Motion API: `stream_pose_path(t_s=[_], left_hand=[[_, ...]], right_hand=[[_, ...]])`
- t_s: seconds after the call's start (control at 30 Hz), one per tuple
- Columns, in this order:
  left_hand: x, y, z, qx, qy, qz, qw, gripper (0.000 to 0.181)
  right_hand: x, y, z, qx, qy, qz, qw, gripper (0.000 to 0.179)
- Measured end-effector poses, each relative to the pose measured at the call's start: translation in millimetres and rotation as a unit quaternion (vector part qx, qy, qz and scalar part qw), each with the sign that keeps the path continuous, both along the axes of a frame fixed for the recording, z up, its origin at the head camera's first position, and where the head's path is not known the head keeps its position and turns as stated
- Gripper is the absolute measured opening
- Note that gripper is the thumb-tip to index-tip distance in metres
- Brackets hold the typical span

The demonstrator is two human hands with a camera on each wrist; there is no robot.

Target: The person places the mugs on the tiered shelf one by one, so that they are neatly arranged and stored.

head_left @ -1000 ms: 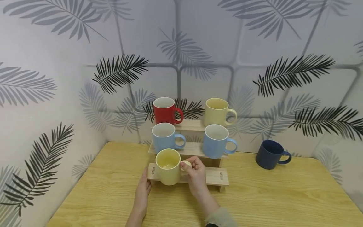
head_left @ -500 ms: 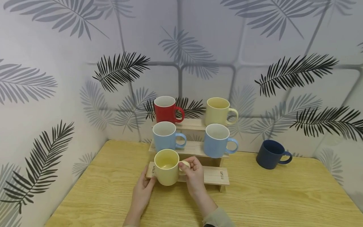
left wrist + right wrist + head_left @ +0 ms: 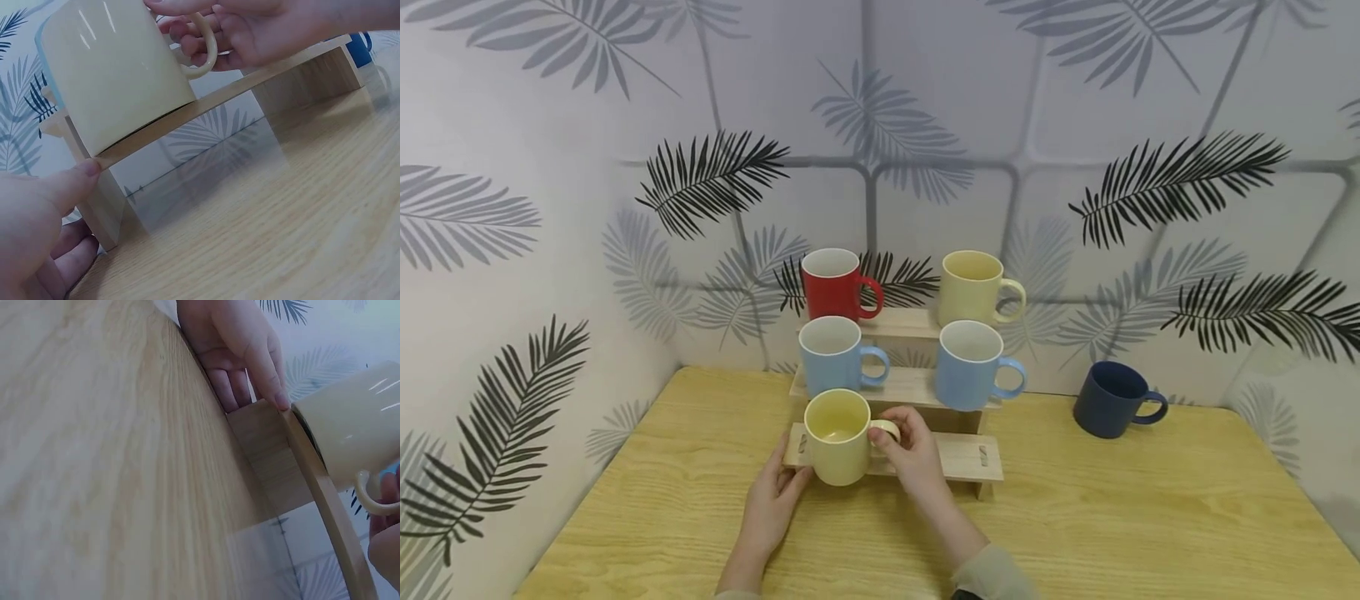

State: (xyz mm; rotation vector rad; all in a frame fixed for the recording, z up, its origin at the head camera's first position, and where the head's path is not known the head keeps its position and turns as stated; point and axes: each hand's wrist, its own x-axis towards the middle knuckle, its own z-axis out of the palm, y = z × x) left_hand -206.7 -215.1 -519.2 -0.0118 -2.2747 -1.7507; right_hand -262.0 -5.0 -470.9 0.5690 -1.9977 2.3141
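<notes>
A pale yellow mug (image 3: 838, 454) stands at the left of the lowest shelf of a tiered wooden stand (image 3: 955, 457). My right hand (image 3: 913, 458) pinches the mug's handle from the right. In the left wrist view the mug (image 3: 119, 75) appears to rest on the shelf board (image 3: 281, 70). My left hand (image 3: 767, 504) grips the stand's lower left end, thumb at the front edge of the board and fingers about the side leg. The right wrist view shows the left hand (image 3: 240, 347) on that corner too.
Two light blue mugs, one left (image 3: 831, 362) and one right (image 3: 967, 371), stand on the middle shelf. On the top shelf are a red mug (image 3: 831, 287) and another yellow mug (image 3: 970, 290). A navy mug (image 3: 1108, 404) stands on the table (image 3: 1150, 508) by the patterned wall.
The yellow mug has shifted slightly left with my right hand still at its handle. My left hand has turned, its thumb coming to the front of the stand's left end.
</notes>
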Motion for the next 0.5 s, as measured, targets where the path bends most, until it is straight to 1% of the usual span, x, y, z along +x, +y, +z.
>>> stream_pose_path(t_s=[0.07,0.23,0.4,0.5], left_hand=[[-0.6,0.6,-0.7,-0.006,0.006,-0.001,1.0,0.07],[-0.7,0.5,-1.4,-0.005,-0.003,0.003,1.0,0.07],[-0.6,0.6,-2.0,-0.005,0.003,0.002,1.0,0.068],[-0.7,1.0,-3.2,-0.003,0.004,-0.002,1.0,0.068]], right_hand=[[-0.4,4.2,2.4,0.035,0.008,0.0,0.9994,0.031],[1.6,16.8,10.1,0.111,0.031,0.002,0.9934,0.041],[7.3,32.4,19.3,0.147,0.055,0.029,0.9872,0.05],[10.7,48.0,22.6,0.171,0.069,0.041,0.982,0.053]])
